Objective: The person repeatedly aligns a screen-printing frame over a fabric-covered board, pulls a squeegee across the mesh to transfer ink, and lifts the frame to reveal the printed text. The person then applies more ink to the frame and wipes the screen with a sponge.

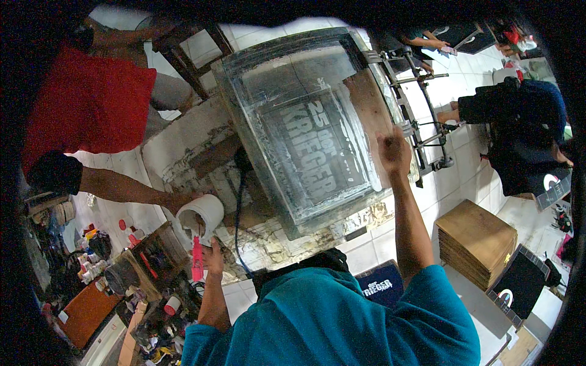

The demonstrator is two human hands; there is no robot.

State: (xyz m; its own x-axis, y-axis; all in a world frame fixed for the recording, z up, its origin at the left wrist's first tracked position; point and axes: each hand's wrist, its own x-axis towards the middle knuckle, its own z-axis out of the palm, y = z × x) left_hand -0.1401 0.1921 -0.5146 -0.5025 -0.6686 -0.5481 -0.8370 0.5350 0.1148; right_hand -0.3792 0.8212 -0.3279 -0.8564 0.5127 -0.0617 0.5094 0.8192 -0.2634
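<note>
A large framed screen [293, 208] lies on the worktable, its mesh carrying pale block lettering. White ink streaks [357, 143] run beside a brown strip [366, 100] along its right side. My right hand [395, 154] is closed at that side, by the frame's rim; its grip is partly hidden. At the lower left my left hand [213, 257] has its fingers around a pink tool [197, 259], whose upper end meets the mouth of a white bucket [210, 210]. The bucket is tilted toward me. A co-worker's hand [188, 201] touches its far side.
A co-worker in red [97, 104] stands at the left; another person in dark clothes [519, 134] is at the right. Metal clamp arms [421, 116] extend beyond the screen. A stack of brown boards [473, 244], a dark printed piece [379, 285] and cluttered bottles [91, 265] lie around.
</note>
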